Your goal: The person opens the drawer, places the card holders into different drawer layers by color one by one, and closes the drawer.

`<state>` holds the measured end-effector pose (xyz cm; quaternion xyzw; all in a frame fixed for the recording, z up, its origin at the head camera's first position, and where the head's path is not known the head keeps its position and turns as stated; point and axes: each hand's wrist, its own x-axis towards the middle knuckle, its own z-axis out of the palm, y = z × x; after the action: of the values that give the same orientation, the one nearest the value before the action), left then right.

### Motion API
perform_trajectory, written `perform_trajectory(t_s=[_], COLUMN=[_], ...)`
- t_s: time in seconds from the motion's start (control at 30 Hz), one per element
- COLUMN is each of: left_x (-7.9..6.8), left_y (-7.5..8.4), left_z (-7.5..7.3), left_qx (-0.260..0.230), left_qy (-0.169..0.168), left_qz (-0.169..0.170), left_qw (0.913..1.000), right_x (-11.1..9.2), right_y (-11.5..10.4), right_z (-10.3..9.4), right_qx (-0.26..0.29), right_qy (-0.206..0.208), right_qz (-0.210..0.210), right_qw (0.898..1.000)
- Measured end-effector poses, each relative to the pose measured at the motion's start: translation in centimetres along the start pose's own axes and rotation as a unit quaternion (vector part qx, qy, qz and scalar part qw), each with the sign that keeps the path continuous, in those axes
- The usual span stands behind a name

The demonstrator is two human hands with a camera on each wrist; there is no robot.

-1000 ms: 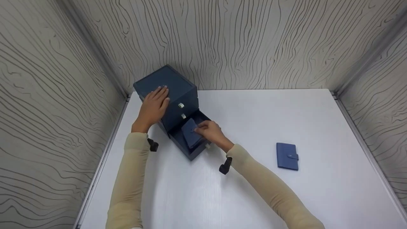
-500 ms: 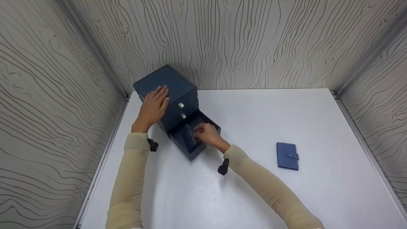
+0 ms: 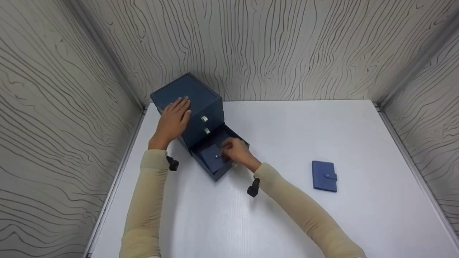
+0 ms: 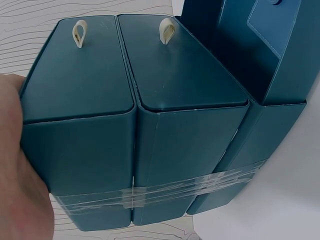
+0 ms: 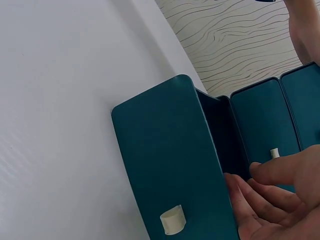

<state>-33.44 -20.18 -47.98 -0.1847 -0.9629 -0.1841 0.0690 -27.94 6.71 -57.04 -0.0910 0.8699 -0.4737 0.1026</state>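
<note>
My left hand (image 3: 173, 120) rests with its fingers spread on the top of a dark blue drawer cabinet (image 3: 183, 91). The cabinet's bottom drawer (image 3: 204, 168) is pulled out. Inside it a blue wallet (image 3: 211, 157) with a snap strap lies nearly flat; part of that wallet (image 4: 272, 25) also shows in the left wrist view. My right hand (image 3: 236, 150) reaches into the drawer by the strap end of the wallet. In the right wrist view its fingers (image 5: 267, 202) are loosely bent, and no wallet is visible between them. Whether the fingertips touch the wallet is hidden.
A second blue wallet (image 3: 323, 176) lies on the white table (image 3: 287, 215) at the right. Two upper drawers, with light pull tabs (image 3: 204, 118), are closed. Clear tape (image 4: 165, 192) runs around the cabinet. Patterned walls (image 3: 269, 46) stand behind and at both sides.
The wallet in the drawer was tilted up against my right hand, then on edge, and has now dropped down nearly flat. My left hand has stayed on the cabinet.
</note>
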Motion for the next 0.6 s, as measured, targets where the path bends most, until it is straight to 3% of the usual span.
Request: perform_trajectory(t_s=[0.37,0.6], left_x=[0.01,-0.04], left_y=[0.04,0.02], left_z=[-0.08,-0.01], left_qx=[0.003,0.003], left_qy=[0.001,0.004], left_qz=[0.003,0.002], left_qw=[1.0000,1.0000], right_x=[-0.18,-0.44], right_y=[0.19,0.46], right_z=[-0.36,-0.89], right_qx=[0.015,0.006], right_qy=[0.003,0.028], right_qz=[0.004,-0.010], right_qw=[1.000,1.000])
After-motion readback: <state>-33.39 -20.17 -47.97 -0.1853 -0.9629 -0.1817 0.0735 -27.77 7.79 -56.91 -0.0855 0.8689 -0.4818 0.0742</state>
